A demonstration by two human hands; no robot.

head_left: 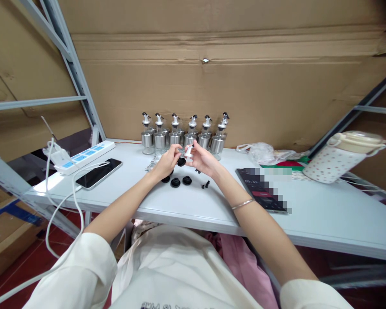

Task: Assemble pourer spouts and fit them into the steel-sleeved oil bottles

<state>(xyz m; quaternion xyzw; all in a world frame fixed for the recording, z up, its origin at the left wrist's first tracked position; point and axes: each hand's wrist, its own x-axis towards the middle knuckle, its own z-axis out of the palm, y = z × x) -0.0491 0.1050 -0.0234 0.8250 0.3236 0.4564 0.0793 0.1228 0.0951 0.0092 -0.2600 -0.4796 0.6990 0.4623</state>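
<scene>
Both hands meet over a white table, working a small spout part in front of a row of dispenser bottles.

From my remote seat, I see the left hand [167, 165] and right hand [202, 159] pinching a small white pourer spout [188, 151] and a black cap [181, 162] between fingertips, just above the table [324, 214]. Loose black caps [175, 182] lie just near of the hands; the bottles [185, 135] stand beyond. A phone [98, 173] rests at left.

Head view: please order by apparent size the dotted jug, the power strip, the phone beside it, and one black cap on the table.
1. dotted jug
2. power strip and phone: look alike, not ranked
3. black cap, smallest
</scene>
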